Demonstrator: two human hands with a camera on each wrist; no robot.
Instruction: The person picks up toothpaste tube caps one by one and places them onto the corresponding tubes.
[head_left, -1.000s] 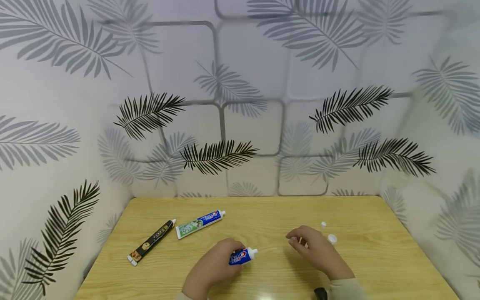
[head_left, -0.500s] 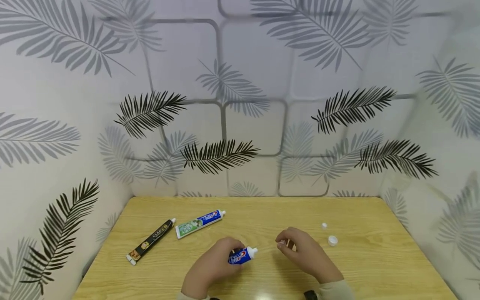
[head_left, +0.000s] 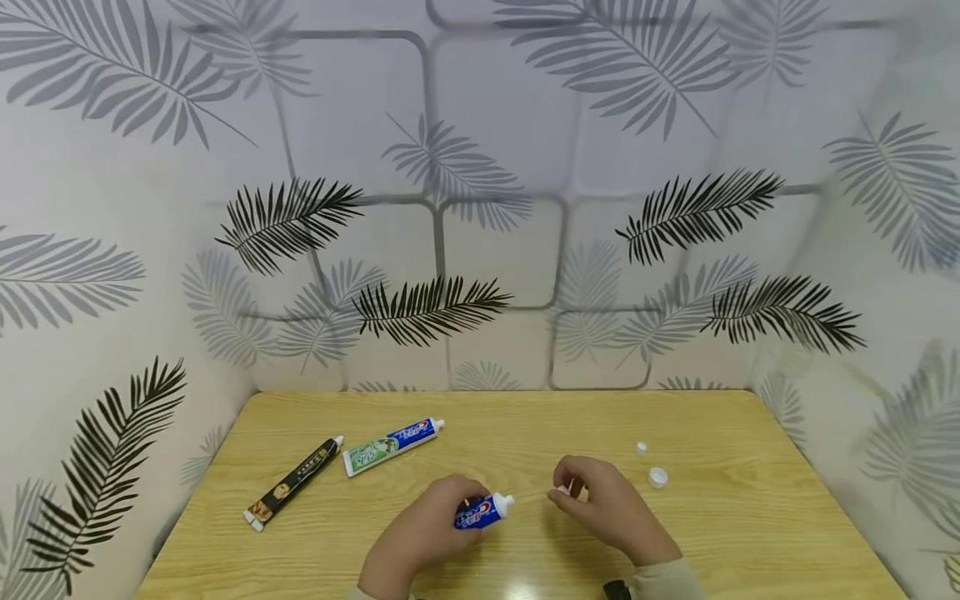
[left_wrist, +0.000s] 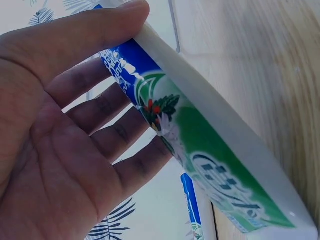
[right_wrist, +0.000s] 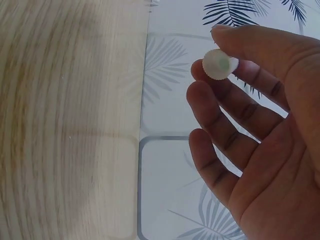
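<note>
Of three tubes, one soft blue, green and white tube [head_left: 480, 512] is being clamped between the thumb and fingers of the left hand [head_left: 429, 525], its white nozzle being pointed towards the right hand [head_left: 611, 504]. A second blue-and-green tube with white ends [head_left: 393, 447] and a slim black tube [head_left: 294, 483] are being supported by the pale wooden table [head_left: 510, 433]. Of three white plastic caps, one small ridged cap [right_wrist: 216, 64] is being pinched at the right hand's fingertips, the other fingers being held loosely bent; a tiny cap [head_left: 641, 447] and a wider round cap [head_left: 657, 477] are lying beyond it. The hands are being kept apart.
</note>
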